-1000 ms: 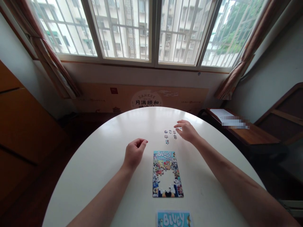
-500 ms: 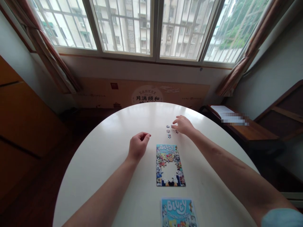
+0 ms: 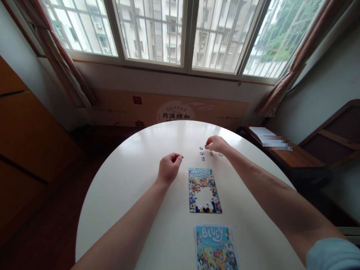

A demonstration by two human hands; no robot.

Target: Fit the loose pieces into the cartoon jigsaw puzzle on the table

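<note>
A partly assembled jigsaw puzzle (image 3: pixel 192 191) with a gap in its middle and lower part lies on the white round table (image 3: pixel 126 210). Beyond its top edge sit loose puzzle pieces (image 3: pixel 201 153) in short rows. My right hand (image 3: pixel 216 143) is at the far end of these pieces, thumb and fingers pinched on a small dark puzzle piece (image 3: pixel 205 146). To the left of the pieces, my left hand (image 3: pixel 170 167) is closed in a pinch. A tiny dark reddish speck shows at its fingertips, too small to name.
Nearest me lies a matching Bluey picture card (image 3: pixel 215 247), cut off by the frame's lower edge. Right of the table stands a brown wooden bench (image 3: pixel 298 155) with white papers (image 3: pixel 261 133) on it. A barred window and curtains are behind the table.
My right hand has gone from spread fingers to a pinch at the loose pieces, uncovering more of them on the right. My left hand stays pinched. The view has shifted slightly.
</note>
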